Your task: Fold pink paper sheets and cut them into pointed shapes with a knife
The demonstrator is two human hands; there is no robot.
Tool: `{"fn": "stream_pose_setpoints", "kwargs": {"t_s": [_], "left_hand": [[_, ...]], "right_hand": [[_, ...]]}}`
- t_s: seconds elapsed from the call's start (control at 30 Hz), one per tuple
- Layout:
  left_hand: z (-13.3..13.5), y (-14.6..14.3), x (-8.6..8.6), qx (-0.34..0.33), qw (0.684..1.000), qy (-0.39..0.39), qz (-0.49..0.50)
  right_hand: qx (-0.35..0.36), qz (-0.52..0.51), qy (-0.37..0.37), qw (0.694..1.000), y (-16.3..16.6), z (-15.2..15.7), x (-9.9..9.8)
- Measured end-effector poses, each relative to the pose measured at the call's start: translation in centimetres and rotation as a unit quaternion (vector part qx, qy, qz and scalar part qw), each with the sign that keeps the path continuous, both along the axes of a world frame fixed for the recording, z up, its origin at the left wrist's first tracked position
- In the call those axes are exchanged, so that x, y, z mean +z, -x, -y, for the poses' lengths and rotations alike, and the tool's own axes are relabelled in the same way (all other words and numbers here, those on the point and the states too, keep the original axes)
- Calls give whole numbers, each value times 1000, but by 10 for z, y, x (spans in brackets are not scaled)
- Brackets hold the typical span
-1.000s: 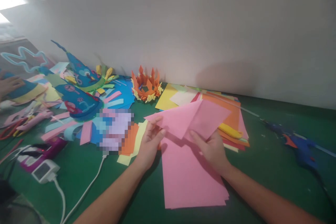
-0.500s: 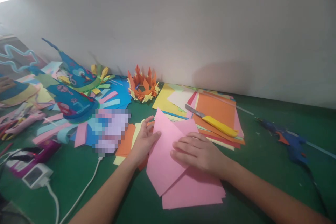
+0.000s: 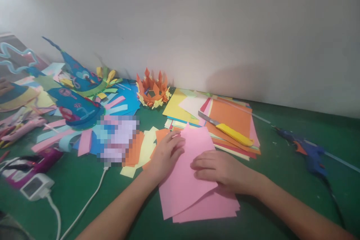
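Observation:
In front of me lies a small stack of pink paper [image 3: 194, 204], its upper sheet turned slightly against those beneath, so the lower edges fan apart. My left hand [image 3: 167, 155] is at the upper left edge of the top sheet, with its fingers bent over the paper. On the right edge, my right hand [image 3: 218, 168] has its fingers over the top sheet; its thumb is hidden. Under and beside my left wrist are orange paper pieces [image 3: 135, 152] and a pale yellow strip [image 3: 146, 146].
Behind the stack, a yellow utility knife [image 3: 233, 134] rests on coloured sheets [image 3: 233, 114]. An orange paper crown [image 3: 153, 90] stands near the wall. Blue cone hats [image 3: 74, 107], a white charger [image 3: 38, 186] and cable are left; a blue glue gun [image 3: 312, 153] lies right. Another person's hand [image 3: 5, 86] shows far left.
The top pink sheet has turned and moved into closer line with the sheets below. My left hand has shifted right and slightly down, its fingers now over the sheet.

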State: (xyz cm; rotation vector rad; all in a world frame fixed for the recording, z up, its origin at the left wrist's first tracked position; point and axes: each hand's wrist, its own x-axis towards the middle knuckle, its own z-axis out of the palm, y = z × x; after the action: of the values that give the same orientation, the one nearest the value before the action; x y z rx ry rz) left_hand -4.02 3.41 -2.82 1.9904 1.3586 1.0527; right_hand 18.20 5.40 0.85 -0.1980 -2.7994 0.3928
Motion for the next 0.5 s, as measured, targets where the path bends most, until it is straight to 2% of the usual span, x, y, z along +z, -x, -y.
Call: {"fn": "stream_pose_setpoints", "kwargs": {"t_s": [0.17, 0.27, 0.5], "left_hand": [[-2, 2, -3, -34, 994, -57, -87], [-1, 5, -4, -76, 988, -50, -121], [-1, 10, 2, -97, 987, -5, -125]], "right_hand": [[-9, 3, 31, 999, -1, -1, -6], [-14, 17, 37, 999, -1, 0, -8], [-45, 1, 48, 998, -5, -2, -11]]}}
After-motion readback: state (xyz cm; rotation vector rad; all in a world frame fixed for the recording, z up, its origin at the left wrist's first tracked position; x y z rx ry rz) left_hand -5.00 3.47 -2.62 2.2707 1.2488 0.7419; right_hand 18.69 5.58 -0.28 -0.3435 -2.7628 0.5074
